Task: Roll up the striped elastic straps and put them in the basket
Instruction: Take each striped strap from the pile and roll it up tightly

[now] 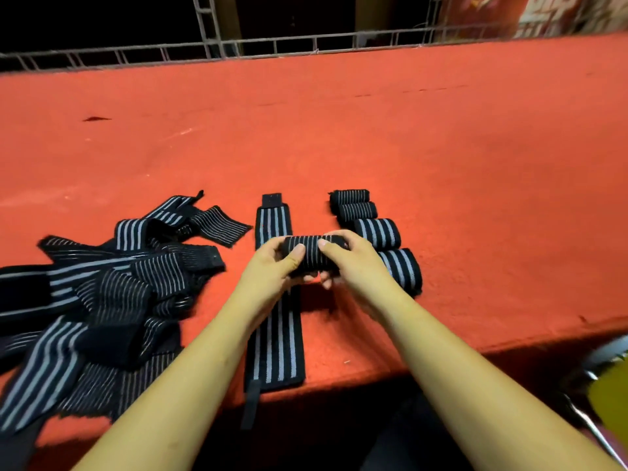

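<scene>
A surface (424, 130) covered in red-orange felt is seen across most of the view. A small dark stain (97, 119) is noted toward its far left. A grey metal wire rail (238, 47) is run along the far edge, darkness behind it. A red printed banner (564, 11) is glimpsed top right. Past the near right corner, a blurred yellow object (611, 399) and a metal tube (586, 428) are seen.
</scene>
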A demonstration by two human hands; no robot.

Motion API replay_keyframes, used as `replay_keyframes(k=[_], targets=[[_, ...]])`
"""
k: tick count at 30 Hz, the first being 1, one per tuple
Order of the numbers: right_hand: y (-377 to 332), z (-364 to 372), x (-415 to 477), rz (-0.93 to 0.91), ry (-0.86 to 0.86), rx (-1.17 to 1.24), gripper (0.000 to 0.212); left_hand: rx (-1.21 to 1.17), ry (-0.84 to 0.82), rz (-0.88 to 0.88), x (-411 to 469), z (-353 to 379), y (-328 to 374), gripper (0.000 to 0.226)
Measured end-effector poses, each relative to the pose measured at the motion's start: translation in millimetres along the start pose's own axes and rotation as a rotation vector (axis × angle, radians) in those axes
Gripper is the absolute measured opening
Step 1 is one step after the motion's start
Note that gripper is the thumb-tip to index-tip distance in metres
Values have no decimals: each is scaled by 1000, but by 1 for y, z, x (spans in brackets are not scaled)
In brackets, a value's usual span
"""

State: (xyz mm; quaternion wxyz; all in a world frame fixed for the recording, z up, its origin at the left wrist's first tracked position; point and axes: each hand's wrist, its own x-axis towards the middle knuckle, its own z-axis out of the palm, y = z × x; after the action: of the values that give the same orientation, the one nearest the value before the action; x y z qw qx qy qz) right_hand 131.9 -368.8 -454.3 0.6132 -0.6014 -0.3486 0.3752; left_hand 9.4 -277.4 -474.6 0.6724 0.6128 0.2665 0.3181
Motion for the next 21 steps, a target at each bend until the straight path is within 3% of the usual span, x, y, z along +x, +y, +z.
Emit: replay_keyframes(k=[5,10,16,21], targets=[[1,-50,-49,101,31,-12,19,-15,-64,-133,-31,50,-8,25],[15,-88,-69,171,211,-103,18,137,-129,-262,-45,91,-11,19],[31,-114,-70,165,257,-469,19,318,-66,-323,-41,113,-22,17],[32,-116,-70,151,230,-738,19,566,-36,-270,-41,109,-22,15]])
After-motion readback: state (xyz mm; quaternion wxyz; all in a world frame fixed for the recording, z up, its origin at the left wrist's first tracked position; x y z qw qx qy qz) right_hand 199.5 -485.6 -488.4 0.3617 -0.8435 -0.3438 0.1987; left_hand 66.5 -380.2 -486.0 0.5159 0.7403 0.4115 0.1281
